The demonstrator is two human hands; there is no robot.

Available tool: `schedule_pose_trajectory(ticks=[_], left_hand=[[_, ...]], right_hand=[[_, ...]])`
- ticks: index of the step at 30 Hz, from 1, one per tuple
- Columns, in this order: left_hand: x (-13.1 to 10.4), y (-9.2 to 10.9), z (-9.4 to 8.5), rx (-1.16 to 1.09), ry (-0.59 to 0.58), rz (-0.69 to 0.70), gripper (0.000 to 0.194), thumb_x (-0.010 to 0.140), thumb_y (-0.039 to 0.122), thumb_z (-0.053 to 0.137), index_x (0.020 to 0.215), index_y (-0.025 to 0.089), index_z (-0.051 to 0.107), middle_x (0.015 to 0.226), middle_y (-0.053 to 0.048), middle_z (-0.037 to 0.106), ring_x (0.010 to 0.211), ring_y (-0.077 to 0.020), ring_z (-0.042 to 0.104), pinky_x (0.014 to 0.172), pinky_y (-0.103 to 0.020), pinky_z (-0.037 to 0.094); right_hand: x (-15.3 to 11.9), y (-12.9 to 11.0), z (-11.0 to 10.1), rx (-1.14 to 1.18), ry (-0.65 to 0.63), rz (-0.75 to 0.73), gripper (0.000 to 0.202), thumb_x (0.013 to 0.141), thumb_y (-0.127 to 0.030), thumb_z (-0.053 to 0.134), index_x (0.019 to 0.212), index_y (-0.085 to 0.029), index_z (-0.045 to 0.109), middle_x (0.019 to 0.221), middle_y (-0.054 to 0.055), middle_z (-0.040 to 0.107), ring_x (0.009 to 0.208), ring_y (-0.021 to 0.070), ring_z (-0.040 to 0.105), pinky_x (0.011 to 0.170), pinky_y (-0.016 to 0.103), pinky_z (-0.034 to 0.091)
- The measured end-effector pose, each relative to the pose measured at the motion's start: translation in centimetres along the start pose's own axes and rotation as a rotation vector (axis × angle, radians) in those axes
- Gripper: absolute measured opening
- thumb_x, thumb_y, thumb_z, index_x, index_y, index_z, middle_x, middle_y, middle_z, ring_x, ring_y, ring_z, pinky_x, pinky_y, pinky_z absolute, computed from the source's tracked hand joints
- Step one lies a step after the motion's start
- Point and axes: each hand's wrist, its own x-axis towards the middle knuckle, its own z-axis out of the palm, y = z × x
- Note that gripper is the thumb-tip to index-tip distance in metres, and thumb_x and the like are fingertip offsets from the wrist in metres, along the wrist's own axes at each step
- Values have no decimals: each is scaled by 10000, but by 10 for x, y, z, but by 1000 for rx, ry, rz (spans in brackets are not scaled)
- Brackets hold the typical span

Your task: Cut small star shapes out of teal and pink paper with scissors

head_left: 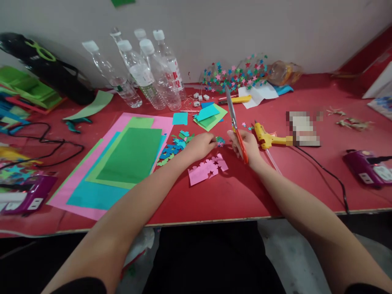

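My right hand [248, 147] is wrapped round the red handles of a pair of scissors [232, 110], whose blades point up and away from me. Close by on the left, my left hand [202, 146] has its fingers curled together; whatever they may hold is hidden. Small paper stars [219, 141] lie at its fingertips. Just below sits a pink paper offcut [203, 171] with star-shaped holes. Blue and green cut-out scraps [174, 149] are heaped beside my left wrist.
Coloured sheets [128, 155] are stacked at left. Upright plastic bottles [147, 73] line the wall, near a star-covered bottle [232, 75] on its side. A yellow glue gun [266, 138], its cord trailing right, lies beside my right hand. A yellow cutter [240, 99] lies behind.
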Motion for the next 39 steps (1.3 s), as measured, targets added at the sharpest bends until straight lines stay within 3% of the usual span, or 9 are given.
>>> schedule_pose_trajectory(ticks=[6, 9, 13, 17, 22, 29, 36, 39], left_hand=[[17, -5, 2, 77, -19, -131, 234, 813, 379, 525, 697, 190, 600, 712, -71, 643, 703, -203, 583, 602, -302, 326], [4, -7, -7, 43, -7, -168, 305, 813, 445, 506, 646, 195, 554, 676, -63, 615, 655, -196, 555, 588, -308, 316], [-30, -5, -15, -78, -187, -59, 368, 687, 523, 641, 839, 199, 554, 866, -55, 631, 756, -199, 569, 649, -303, 393], [-57, 4, -10, 38, -203, 36, 456, 650, 421, 669, 1000, 168, 520, 1079, -115, 542, 1008, -271, 520, 815, -364, 423], [-57, 7, -3, -59, -230, -16, 287, 694, 320, 609, 912, 174, 493, 993, -92, 545, 969, -255, 519, 804, -366, 429], [-59, -3, 3, -306, -55, -35, 342, 689, 283, 637, 985, 197, 490, 1053, -59, 550, 988, -222, 536, 872, -368, 440], [-64, -12, 9, -577, 83, -17, 438, 657, 277, 719, 1027, 190, 502, 1090, -65, 590, 1028, -216, 577, 912, -375, 451], [-61, -20, 6, -705, 116, 26, 482, 650, 285, 737, 1061, 201, 501, 1134, -76, 582, 1071, -207, 567, 923, -365, 453]], right_hand=[[-1, -1, 0, -29, -37, -33, 538, 746, -683, 579, 577, -206, 398, 432, -56, 394, 389, 77, 359, 395, 216, 267], [0, 0, 1, -54, -34, -18, 549, 737, -692, 581, 573, -211, 374, 444, -56, 380, 406, 79, 347, 404, 221, 257], [1, 3, 2, -75, -67, -6, 545, 737, -701, 569, 582, -209, 392, 458, -55, 374, 427, 86, 343, 423, 228, 258], [-1, 4, 4, -125, -69, -16, 527, 734, -677, 581, 586, -211, 384, 458, -55, 369, 442, 92, 341, 442, 234, 246], [-7, -2, 6, -242, -110, -16, 468, 717, -611, 608, 601, -200, 416, 506, -36, 422, 497, 104, 378, 475, 238, 254], [-10, -4, 8, -372, -64, -33, 393, 697, -509, 613, 599, -201, 388, 546, -56, 330, 535, 96, 301, 494, 249, 209], [-19, -9, 15, -119, -291, 15, 275, 632, -377, 656, 710, -191, 469, 619, -55, 416, 583, 110, 378, 545, 247, 297], [-24, -13, 16, -59, -265, -58, 284, 624, -355, 672, 708, -195, 452, 644, -57, 413, 595, 103, 375, 559, 247, 315]])
